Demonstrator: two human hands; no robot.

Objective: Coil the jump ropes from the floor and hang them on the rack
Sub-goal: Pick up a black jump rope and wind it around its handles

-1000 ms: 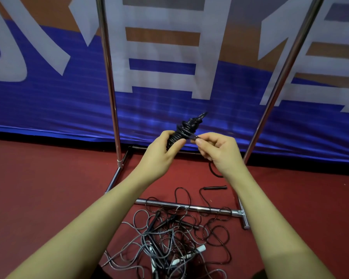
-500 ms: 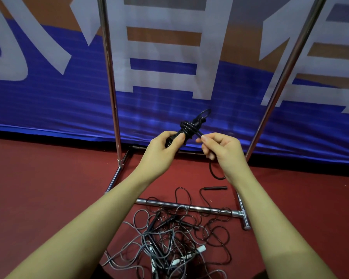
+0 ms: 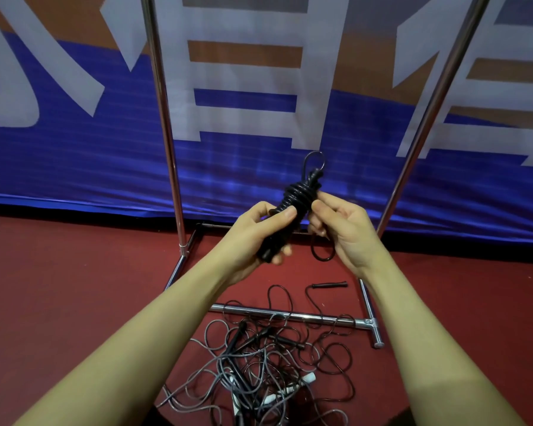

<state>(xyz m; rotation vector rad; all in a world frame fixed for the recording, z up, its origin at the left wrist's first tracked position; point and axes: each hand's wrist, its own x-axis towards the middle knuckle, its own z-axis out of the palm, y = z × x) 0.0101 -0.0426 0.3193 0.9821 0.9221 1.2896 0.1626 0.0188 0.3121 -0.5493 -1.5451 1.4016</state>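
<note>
Behind everything hung a large banner (image 3: 74,155) in blue and orange with big white characters, and below it lay the dark red floor (image 3: 59,302). In front of the banner stood the metal rack (image 3: 163,118), with two shiny upright poles and a low bar near the floor; its top rail was out of view. On the floor, across and in front of that low bar, lay a tangled pile of ropes (image 3: 259,364), black and grey ones mixed, with some white handles, and one black handle (image 3: 330,285) lay a little apart behind the bar. Above the pile, in the air between the two poles, the person held a coiled black jump rope (image 3: 296,204). The left hand (image 3: 253,238) gripped the lower part of the bundle, the fingers curled around it and the thumb pressed on the side. The right hand (image 3: 342,229) held the upper wraps, with fingers bent around the cord, and a short loop hung down under this hand. A small loop stood up from the top of the bundle. I judge the cord to be light, thin, smooth and springy, so the wraps probably want to open if the grip becomes loose. It would be best to hold it at the middle, over the tight wraps, and to use the small top loop for hanging. The pile below will likely catch on itself when one rope is pulled.
</note>
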